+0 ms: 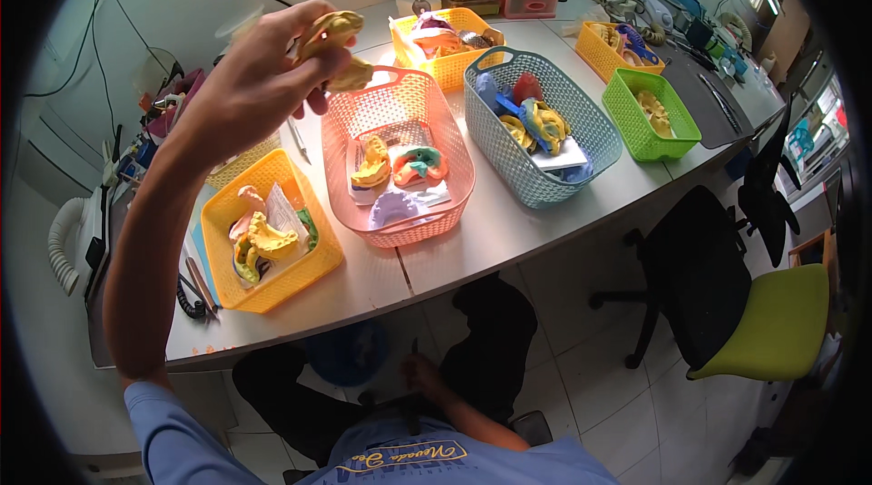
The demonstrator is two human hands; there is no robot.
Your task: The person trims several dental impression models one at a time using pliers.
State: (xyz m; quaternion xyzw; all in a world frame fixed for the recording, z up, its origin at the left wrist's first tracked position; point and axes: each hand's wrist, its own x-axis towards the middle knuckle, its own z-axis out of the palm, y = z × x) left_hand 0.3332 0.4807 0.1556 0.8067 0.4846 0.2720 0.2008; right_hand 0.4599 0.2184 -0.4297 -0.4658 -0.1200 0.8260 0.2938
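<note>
My left hand is raised over the back of the table, its fingers closed round a tan dental cast. Just below it stands a pink basket with colourful dental impressions on white paper. Low over my lap, my right hand is closed round a small, thin dark tool; its exact kind is too dim to make out. On the left, a yellow basket contains yellow and pink dental pieces. To the right, a blue-grey basket holds blue and yellow impressions.
A green basket with a tan cast and two yellow baskets stand farther back. Pens lie at the left. Below the table are a blue bin and, rightward, a black and green chair.
</note>
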